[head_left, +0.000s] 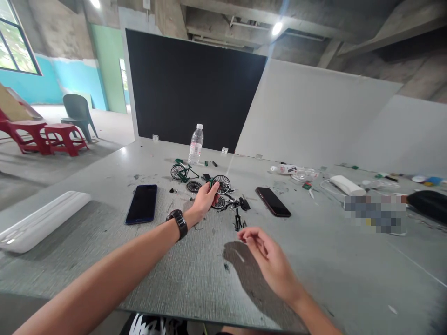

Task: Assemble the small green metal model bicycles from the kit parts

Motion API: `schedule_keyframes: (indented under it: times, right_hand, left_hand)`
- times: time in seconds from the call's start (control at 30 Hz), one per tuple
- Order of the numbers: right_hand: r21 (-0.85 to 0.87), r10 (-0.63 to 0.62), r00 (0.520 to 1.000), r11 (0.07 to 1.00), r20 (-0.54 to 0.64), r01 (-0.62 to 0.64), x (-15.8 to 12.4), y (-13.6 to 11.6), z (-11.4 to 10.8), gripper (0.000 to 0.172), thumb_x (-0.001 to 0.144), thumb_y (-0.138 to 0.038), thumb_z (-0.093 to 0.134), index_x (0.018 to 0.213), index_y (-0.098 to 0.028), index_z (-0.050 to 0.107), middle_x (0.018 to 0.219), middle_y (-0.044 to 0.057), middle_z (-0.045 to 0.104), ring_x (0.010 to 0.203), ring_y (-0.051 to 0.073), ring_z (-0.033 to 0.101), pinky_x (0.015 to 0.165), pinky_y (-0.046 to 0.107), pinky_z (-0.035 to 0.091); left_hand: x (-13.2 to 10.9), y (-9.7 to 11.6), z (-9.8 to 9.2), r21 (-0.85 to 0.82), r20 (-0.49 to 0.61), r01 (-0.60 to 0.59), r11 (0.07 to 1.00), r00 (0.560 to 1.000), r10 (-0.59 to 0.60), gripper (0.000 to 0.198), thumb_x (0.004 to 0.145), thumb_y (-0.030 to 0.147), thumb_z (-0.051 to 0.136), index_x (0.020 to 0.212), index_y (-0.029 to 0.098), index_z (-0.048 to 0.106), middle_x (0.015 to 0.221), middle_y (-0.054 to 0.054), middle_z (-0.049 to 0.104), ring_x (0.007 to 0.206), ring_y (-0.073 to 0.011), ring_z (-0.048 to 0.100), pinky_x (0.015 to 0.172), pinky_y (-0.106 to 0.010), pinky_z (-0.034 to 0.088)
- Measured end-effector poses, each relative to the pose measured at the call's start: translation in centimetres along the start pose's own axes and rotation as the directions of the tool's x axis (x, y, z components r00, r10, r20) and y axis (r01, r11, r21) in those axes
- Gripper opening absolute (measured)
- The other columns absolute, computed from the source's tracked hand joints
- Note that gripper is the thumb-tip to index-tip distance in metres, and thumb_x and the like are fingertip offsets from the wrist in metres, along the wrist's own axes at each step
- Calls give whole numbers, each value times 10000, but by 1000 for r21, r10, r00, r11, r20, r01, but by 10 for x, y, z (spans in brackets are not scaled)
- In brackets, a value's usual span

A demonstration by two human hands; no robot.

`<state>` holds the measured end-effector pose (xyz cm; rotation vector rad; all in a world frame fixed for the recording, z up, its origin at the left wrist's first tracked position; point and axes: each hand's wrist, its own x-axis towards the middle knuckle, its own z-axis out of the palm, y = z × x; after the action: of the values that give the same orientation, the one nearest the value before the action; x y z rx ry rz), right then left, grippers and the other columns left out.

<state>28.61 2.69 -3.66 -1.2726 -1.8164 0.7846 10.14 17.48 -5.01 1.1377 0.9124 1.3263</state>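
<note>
A small green model bicycle [185, 171] lies partly assembled on the grey table [104, 232], with loose black wheels [193, 186] and small parts beside it. My left hand [205, 199], a black watch on its wrist, reaches to the model and its fingers close round the frame next to one wheel [223, 183]. My right hand [263, 253] hovers above the table nearer to me, fingers loosely curled, thumb and forefinger pinched together; whether anything is in them I cannot make out. A small black part [238, 220] stands between the two hands.
A dark blue phone [141, 204] lies left of the model, a black phone [273, 201] to its right. A water bottle [196, 144] stands behind. A white long case [38, 222] sits far left. Clutter and a white box [347, 185] lie at the right. Red stools [45, 136] stand beyond.
</note>
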Motion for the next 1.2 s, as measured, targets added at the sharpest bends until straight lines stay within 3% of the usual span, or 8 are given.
schedule_keyframes:
  times: [0.1,0.3,0.37,0.43,0.63,0.93,1.1,1.2]
  right_hand:
    - [-56,-8,992,998,-125,1,19,12,-12,248,956,-486,488,967,-252,571,934,58,649,886,210,632,801,326,511]
    - [-234,-119,981,969,-155,81,31,2,-10,213,972,-424,469,943,-238,567,859,48,630,758,193,603,684,301,501]
    - [-319,-227,969,915,92,245,28,-7,2,165,993,-339,446,954,-243,574,896,49,623,801,185,595,739,301,494]
    - [-361,-317,869,814,379,455,27,-13,16,185,1001,-260,421,941,-236,594,944,59,617,868,191,588,795,315,486]
    - [-426,-381,761,656,526,623,53,-5,35,209,1025,-225,385,1028,-195,592,945,49,630,773,154,601,716,280,475]
    - [-467,-584,727,562,360,683,109,20,31,217,1027,-249,379,1046,-186,585,922,74,641,849,196,626,757,319,505]
    - [-466,-562,827,731,2,498,121,23,3,178,1000,-288,447,1023,-211,606,984,84,620,929,208,618,852,339,497]
    - [-475,-456,890,782,5,403,123,29,-17,204,991,-319,467,987,-209,638,971,74,642,835,192,627,790,316,501]
  left_hand:
    - [3,-4,-1,0,6,-7,1000,1000,7,420,867,585,602,797,190,475,621,34,518,495,-86,469,447,-188,332]
    - [2,-1,0,5,13,-10,1000,1000,10,400,884,562,590,795,189,476,604,41,509,474,-79,449,444,-184,325]
    - [0,2,0,7,15,-9,1000,1000,9,392,890,553,586,795,191,469,599,44,506,468,-79,444,440,-185,323]
    - [-1,3,0,8,17,-12,1000,1000,12,401,881,556,598,782,195,452,593,46,501,466,-80,443,437,-184,320]
    - [1,-2,1,-15,7,-31,999,1000,31,435,854,591,616,780,196,450,604,46,492,496,-86,465,450,-186,345]
    - [11,-12,-2,-62,-47,-32,998,998,29,449,844,606,614,770,192,459,599,44,505,492,-85,448,474,-203,372]
    - [9,-9,-2,-82,-44,-28,996,999,24,437,835,589,639,779,193,462,609,50,480,517,-92,471,481,-201,380]
    - [6,-4,-1,-83,-40,-3,997,999,0,419,844,575,638,799,188,481,625,39,495,508,-90,473,471,-199,369]
